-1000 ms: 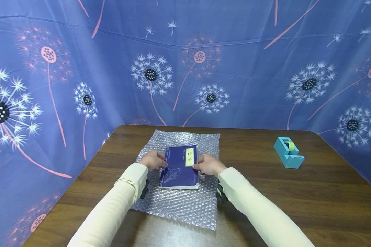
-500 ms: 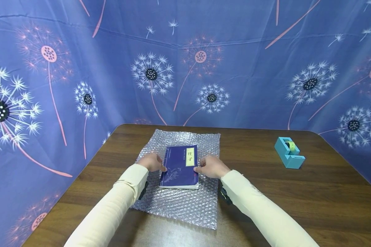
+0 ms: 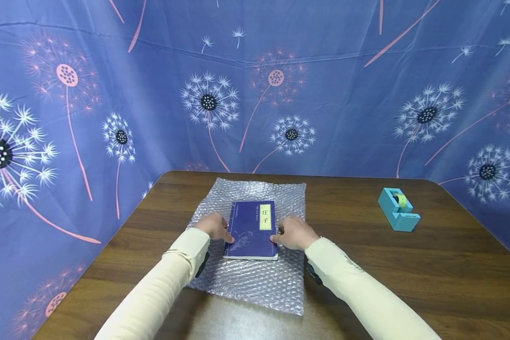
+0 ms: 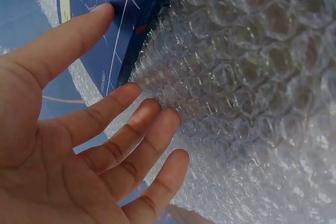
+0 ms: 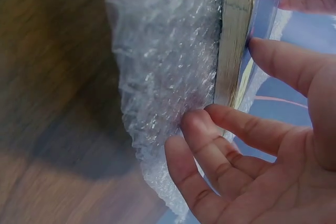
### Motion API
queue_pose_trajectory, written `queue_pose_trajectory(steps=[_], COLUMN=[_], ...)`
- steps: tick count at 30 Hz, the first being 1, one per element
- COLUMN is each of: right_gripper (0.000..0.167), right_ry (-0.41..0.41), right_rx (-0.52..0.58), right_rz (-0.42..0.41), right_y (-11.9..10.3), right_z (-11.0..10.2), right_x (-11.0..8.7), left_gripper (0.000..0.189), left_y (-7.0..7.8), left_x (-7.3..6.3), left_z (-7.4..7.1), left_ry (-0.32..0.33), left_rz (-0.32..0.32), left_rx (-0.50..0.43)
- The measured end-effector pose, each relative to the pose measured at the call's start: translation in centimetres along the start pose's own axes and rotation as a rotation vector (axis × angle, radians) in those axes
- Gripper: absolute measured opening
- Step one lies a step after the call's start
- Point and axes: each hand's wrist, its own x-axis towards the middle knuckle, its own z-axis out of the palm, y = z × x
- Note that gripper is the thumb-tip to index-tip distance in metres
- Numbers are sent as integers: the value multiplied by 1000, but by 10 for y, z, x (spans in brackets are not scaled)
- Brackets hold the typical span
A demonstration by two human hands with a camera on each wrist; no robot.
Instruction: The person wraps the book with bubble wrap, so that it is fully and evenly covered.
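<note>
A blue-covered book point(image 3: 251, 231) with a yellow title label lies flat on a sheet of bubble wrap point(image 3: 259, 285). My left hand point(image 3: 213, 226) is at its spine side, thumb point(image 4: 79, 39) on the cover. The other left fingers are fairly straight and spread, reaching down beside the spine towards the wrap. At the page-edge side is my right hand point(image 3: 295, 233). Its thumb point(image 5: 281, 59) touches the cover's edge, and its loosely bent fingers lie beside the page block and the wrap. Neither hand's fingers are seen curled under the book.
A light-blue tape dispenser point(image 3: 401, 212) with a yellowish roll stands at the right on the brown wooden table point(image 3: 348, 203). A blue dandelion-patterned curtain point(image 3: 255, 94) hangs behind the table and along its sides.
Both hands have come slightly nearer the body along the book's sides. Book and bubble wrap have shifted a little to the right together.
</note>
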Motion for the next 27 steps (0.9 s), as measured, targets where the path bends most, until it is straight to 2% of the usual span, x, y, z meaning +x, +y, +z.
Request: queue_pose_trajectory(steps=[4, 7, 11, 13, 16, 19, 24, 27], right_gripper=[50, 50, 51, 50, 50, 49, 50, 50], right_ry=[4, -6, -15, -15, -12, -11, -11, -13], right_rx=[-17, -9, 14, 22, 25, 31, 26, 18], right_rz=[9, 18, 35, 40, 37, 32, 18, 13], right_y=[5, 10, 15, 19, 24, 30, 39, 44], right_z=[-1, -4, -9, -11, -13, -15, -18, -20], right_x=[-4, -8, -14, -16, -19, -22, -27, -31], left_gripper=[55, 54, 55, 57, 56, 56, 53, 50], left_y=[10, 17, 23, 23, 27, 35, 52, 59], left_x=[-3, -1, 7, 14, 16, 12, -3, -6], left_z=[2, 4, 10, 15, 19, 19, 14, 16], left_ry=[5, -1, -2, 11, 19, 17, 8, 6], left_rz=[16, 4, -1, 20, 33, 37, 41, 50], left_rx=[28, 56, 86, 102, 105, 98, 102, 111])
